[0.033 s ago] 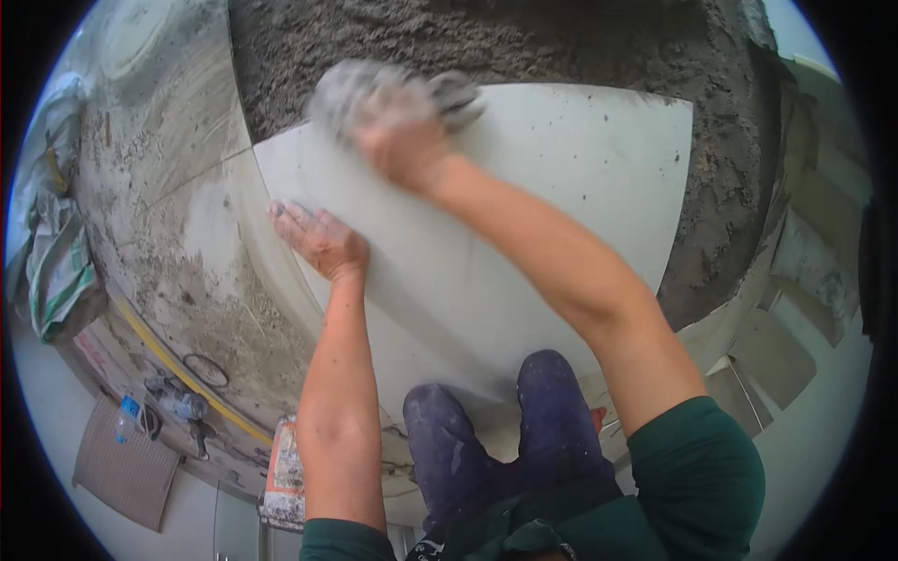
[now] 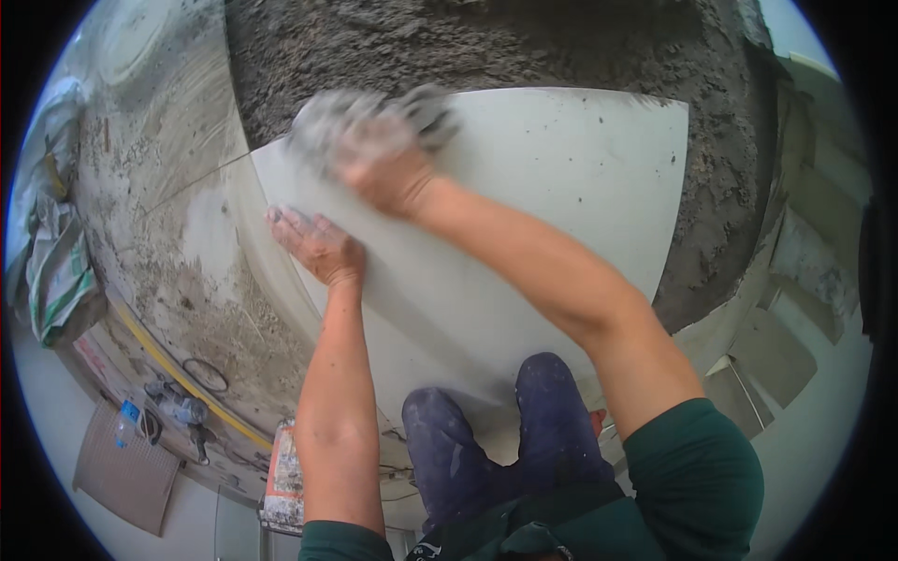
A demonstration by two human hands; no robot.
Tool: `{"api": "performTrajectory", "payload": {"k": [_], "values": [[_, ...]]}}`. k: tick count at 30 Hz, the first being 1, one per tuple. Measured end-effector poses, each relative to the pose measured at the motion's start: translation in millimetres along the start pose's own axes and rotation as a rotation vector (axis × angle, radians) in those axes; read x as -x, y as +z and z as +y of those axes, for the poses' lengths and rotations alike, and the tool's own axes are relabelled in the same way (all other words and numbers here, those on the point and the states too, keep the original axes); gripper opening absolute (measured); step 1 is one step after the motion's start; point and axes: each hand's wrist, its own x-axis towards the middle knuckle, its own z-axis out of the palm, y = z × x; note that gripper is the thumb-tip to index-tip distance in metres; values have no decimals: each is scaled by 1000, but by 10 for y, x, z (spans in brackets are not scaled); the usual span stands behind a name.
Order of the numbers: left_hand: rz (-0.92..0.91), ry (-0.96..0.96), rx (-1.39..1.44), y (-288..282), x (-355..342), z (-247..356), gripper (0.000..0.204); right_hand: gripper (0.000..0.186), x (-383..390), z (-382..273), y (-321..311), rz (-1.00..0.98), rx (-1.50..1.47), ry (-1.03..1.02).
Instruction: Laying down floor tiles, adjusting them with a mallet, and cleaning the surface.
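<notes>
A large pale tile point(image 2: 524, 215) lies in front of my knees, its far and right edges bordering rough grey mortar. My left hand point(image 2: 321, 246) rests flat on it, fingers spread near its left edge. Over the far left corner of the tile, my right hand point(image 2: 383, 164) is closed on a crumpled grey rag point(image 2: 327, 126). Motion smears the rag and fingers, and part of the tile's far edge is hidden behind them. Small dark specks dot the tile's right half.
Lumpy mortar point(image 2: 505, 42) spreads beyond the tile. Dusty laid tiles point(image 2: 187, 187) adjoin its left edge. Farther left lie a yellow strip point(image 2: 192, 374), a power tool point(image 2: 180, 404), a plastic bottle point(image 2: 126, 421) and a plastic sack point(image 2: 61, 276). A stained bucket point(image 2: 283, 477) stands beside my left forearm.
My right hand and the rag have shifted a little left and nearer to me across the tile's far left corner. The left hand stays in place.
</notes>
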Motion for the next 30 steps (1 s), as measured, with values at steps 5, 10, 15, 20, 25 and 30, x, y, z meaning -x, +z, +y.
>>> {"api": "performTrajectory", "payload": {"k": [5, 10, 15, 20, 25, 30], "values": [[-42, -23, 60, 74, 54, 95, 58, 29, 382, 174, -141, -265, -90, -84], [-4, 39, -46, 63, 43, -31, 57, 35, 987, 1238, -596, -176, 97, 5], [29, 42, -63, 137, 62, -71, 57, 47, 1596, 2408, -1068, -144, 311, 126], [75, 93, -56, 172, 38, -46, 59, 49, 2240, 3677, -1760, -203, 546, 336], [86, 85, -107, 128, -3, -154, 60, 44, 2342, 3969, -2238, -114, 613, 422], [62, 64, -81, 226, 47, 10, 59, 37, 2791, 4114, -2169, -267, 589, 358]]}}
